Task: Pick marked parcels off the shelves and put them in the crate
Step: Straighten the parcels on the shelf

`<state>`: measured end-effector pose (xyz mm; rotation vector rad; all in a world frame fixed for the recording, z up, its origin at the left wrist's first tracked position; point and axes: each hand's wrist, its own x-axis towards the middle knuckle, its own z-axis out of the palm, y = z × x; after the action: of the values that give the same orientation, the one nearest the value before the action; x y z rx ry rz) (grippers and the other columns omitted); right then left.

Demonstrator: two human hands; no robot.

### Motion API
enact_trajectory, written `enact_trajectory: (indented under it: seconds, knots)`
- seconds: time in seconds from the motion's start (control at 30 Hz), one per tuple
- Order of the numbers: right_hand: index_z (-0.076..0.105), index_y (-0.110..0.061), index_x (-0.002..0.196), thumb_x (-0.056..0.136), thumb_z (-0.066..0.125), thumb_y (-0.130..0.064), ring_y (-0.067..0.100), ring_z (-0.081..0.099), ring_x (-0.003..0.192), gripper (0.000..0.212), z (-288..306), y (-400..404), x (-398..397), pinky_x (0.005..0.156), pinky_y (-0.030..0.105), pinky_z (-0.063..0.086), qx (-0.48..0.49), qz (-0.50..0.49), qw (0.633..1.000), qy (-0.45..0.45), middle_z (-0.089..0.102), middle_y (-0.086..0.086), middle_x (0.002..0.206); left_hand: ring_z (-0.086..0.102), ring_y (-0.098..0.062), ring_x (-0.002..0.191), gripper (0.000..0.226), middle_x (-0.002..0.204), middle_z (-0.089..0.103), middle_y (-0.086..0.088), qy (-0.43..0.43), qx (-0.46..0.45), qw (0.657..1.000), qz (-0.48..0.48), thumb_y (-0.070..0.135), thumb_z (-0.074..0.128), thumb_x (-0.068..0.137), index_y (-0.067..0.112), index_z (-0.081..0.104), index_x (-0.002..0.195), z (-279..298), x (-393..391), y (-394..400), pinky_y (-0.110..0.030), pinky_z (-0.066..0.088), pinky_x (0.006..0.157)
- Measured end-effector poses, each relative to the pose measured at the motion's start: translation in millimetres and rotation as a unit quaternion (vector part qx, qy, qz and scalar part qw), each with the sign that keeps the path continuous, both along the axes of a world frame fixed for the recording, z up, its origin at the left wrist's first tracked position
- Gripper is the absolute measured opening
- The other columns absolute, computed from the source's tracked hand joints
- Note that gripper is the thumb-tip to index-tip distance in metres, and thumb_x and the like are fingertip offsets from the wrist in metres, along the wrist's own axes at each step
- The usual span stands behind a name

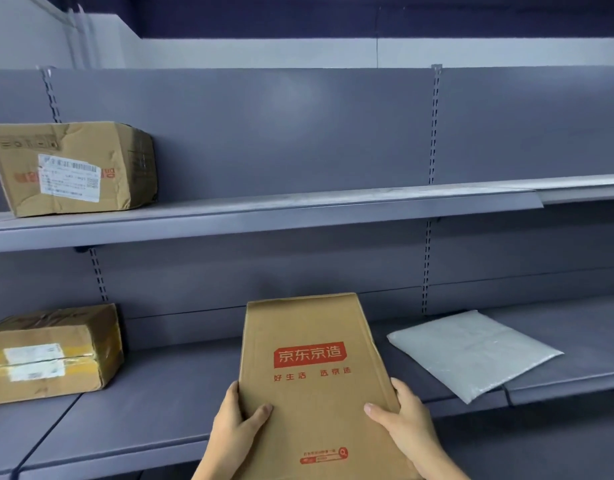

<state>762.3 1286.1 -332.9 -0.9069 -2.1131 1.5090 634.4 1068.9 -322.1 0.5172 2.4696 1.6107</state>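
A flat brown cardboard parcel (312, 368) with red printed characters is held in front of the lower shelf (153, 403). My left hand (234, 429) grips its left edge, thumb on the top face. My right hand (406, 424) grips its right edge, thumb likewise on top. A crumpled brown box (73, 168) with a white label sits at the left of the upper shelf (298, 213). A taped brown box (52, 355) with labels sits at the left of the lower shelf. A white plastic mailer bag (471, 351) lies at the right of the lower shelf. No crate is in view.
Grey metal shelving with a grey back panel (281, 133) fills the view. A slotted upright (433, 126) divides the bays. The mailer bag overhangs the seam between two lower shelf boards.
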Motion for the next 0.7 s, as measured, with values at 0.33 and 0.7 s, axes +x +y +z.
enact_trajectory:
  seconds: [0.33,0.7]
  knots:
    - [0.061,-0.008,0.117,0.080,0.068,-0.029,0.028,0.064,0.098,0.043,-11.2,10.8,6.2,0.086,0.040,0.050,-0.252,0.015,0.967,0.042,0.070,0.011,0.103,0.052,-0.014,0.108,0.059,0.126,0.052,0.003,0.034,0.000,0.999,0.009,0.030,0.063,0.086,0.017,0.033,0.136,-17.6,-4.2,-10.3,-0.027,0.044,0.087]
    - [0.065,-0.013,0.106,0.070,0.058,-0.050,0.027,0.062,0.106,0.053,-18.8,8.2,22.3,0.090,0.043,0.046,-0.392,0.105,0.913,0.041,0.070,0.014,0.106,0.005,-0.021,0.144,0.056,0.158,0.004,0.003,0.250,-0.328,0.911,0.004,0.043,0.032,0.096,0.021,0.018,0.146,-4.3,18.7,24.1,-0.045,0.008,0.116]
